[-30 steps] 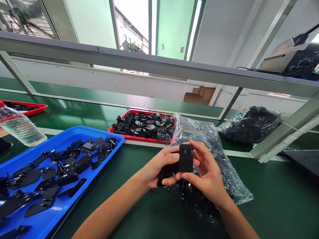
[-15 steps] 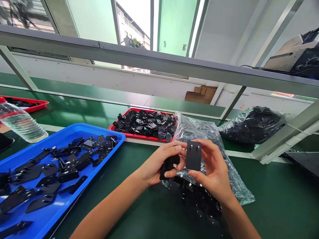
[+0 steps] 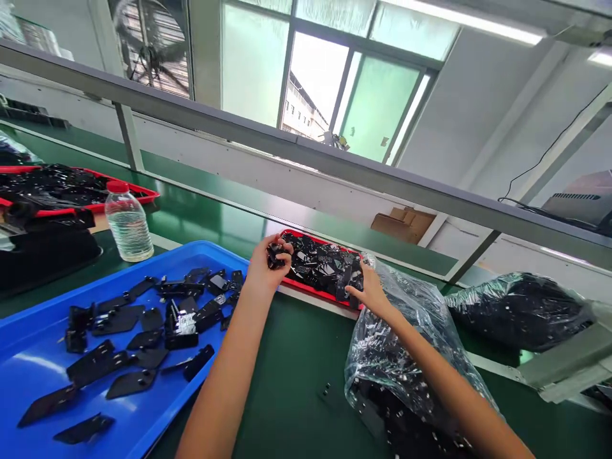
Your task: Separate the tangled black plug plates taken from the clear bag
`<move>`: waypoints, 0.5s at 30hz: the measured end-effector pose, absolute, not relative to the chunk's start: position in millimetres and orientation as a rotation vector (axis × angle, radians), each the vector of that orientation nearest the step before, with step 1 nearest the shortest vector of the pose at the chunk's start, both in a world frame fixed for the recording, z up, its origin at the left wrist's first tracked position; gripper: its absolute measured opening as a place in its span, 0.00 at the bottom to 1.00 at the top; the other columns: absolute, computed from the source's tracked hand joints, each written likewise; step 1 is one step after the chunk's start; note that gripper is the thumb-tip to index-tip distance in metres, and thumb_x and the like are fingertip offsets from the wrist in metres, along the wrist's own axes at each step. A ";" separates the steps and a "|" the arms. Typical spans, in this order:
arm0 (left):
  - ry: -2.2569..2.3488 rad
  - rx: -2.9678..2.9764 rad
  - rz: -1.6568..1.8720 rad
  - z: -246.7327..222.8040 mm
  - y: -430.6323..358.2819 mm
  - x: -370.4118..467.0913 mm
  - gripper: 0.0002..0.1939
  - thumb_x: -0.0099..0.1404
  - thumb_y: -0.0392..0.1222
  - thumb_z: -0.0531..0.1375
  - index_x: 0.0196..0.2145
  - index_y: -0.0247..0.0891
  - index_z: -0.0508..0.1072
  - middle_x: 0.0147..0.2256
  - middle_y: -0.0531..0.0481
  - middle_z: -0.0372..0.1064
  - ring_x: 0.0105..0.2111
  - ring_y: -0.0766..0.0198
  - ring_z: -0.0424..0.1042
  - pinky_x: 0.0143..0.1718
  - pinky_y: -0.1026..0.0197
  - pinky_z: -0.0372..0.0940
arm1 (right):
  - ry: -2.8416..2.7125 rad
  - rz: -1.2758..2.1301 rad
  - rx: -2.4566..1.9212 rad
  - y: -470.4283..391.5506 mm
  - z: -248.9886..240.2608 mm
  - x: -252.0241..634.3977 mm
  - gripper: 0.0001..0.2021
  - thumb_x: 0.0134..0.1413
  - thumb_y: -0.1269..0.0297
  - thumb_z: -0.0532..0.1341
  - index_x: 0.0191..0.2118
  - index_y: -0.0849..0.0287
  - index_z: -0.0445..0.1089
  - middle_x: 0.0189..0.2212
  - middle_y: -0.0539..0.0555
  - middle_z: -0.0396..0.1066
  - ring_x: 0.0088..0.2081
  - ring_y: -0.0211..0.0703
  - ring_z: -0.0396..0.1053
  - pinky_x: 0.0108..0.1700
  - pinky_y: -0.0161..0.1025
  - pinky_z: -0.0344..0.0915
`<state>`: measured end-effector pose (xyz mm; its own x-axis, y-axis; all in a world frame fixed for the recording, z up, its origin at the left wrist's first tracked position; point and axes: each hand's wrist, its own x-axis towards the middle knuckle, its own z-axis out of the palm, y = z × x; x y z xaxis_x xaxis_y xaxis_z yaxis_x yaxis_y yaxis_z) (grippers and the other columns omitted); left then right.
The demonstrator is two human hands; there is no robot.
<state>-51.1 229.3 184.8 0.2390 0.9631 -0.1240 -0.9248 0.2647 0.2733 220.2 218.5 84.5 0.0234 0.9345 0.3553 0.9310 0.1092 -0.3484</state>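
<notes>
Over the left end of a red tray [image 3: 319, 294], my left hand [image 3: 262, 268] is raised with its fingers curled around a small black part [image 3: 276, 256]. At the tray's right end is my right hand [image 3: 373, 292], thumb and fingers apart, reaching among black parts [image 3: 315, 262] heaped there. Whether it touches one of them is hard to tell. Beneath my right forearm lies a clear plastic bag [image 3: 406, 338], with black pieces [image 3: 406, 421] inside and spilling toward me. A dark plate with two small pins [image 3: 327, 390] appears on the green table beside the bag.
A large blue tray [image 3: 157, 427] with spread-out black parts stands at the left. Behind it are a water bottle [image 3: 128, 226] and another red tray [image 3: 152, 194]. A second filled bag [image 3: 521, 312] sits at the right, near a slanted post [image 3: 564, 357]. A shelf rail [image 3: 296, 150] crosses above.
My hands have moved apart and away from me, to the red tray. The black plate that was in my right hand no longer shows there. The view has shifted left and up.
</notes>
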 end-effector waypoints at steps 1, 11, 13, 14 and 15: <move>0.278 0.146 1.327 184.1 231.5 -59.0 0.06 0.62 0.28 0.52 0.28 0.33 0.64 0.21 0.53 0.60 0.20 0.72 0.65 0.12 0.78 0.52 | -1.883 0.000 -1.858 232.1 72.5 216.8 0.40 0.54 0.55 0.61 0.66 0.69 0.46 0.64 0.71 0.49 0.66 0.60 0.47 0.64 0.57 0.50; 0.297 0.060 1.721 178.0 241.8 -120.4 0.03 0.58 0.30 0.56 0.30 0.35 0.65 0.20 0.56 0.61 0.19 0.72 0.66 0.11 0.76 0.51 | -1.824 -0.219 -2.023 304.3 15.6 167.8 0.31 0.62 0.47 0.50 0.67 0.50 0.48 0.68 0.56 0.42 0.67 0.63 0.41 0.60 0.68 0.49; 0.305 0.039 1.726 175.7 244.0 -123.5 0.03 0.59 0.30 0.55 0.30 0.36 0.65 0.20 0.56 0.62 0.19 0.73 0.66 0.12 0.76 0.51 | -1.828 -0.235 -2.032 321.9 18.8 159.8 0.30 0.62 0.46 0.49 0.67 0.48 0.49 0.68 0.55 0.44 0.67 0.64 0.42 0.59 0.71 0.48; 0.312 0.026 1.723 174.3 245.3 -124.3 0.03 0.60 0.31 0.55 0.30 0.36 0.65 0.20 0.56 0.62 0.19 0.73 0.66 0.12 0.76 0.51 | -1.834 -0.240 -2.037 330.5 20.4 156.0 0.30 0.62 0.46 0.49 0.67 0.48 0.49 0.68 0.55 0.45 0.67 0.64 0.42 0.58 0.73 0.47; 0.318 0.014 1.720 172.7 246.7 -124.7 0.03 0.60 0.31 0.55 0.30 0.35 0.65 0.21 0.56 0.62 0.19 0.73 0.66 0.12 0.76 0.51 | -1.846 -0.244 -2.041 338.9 21.9 152.5 0.30 0.62 0.46 0.49 0.66 0.47 0.49 0.68 0.54 0.46 0.66 0.63 0.43 0.58 0.72 0.48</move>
<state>-124.7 246.7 172.7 -0.1775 0.9694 -0.1698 -0.9660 -0.1387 0.2180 152.5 338.9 21.9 0.1237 0.9196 0.3728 0.9849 -0.0680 -0.1593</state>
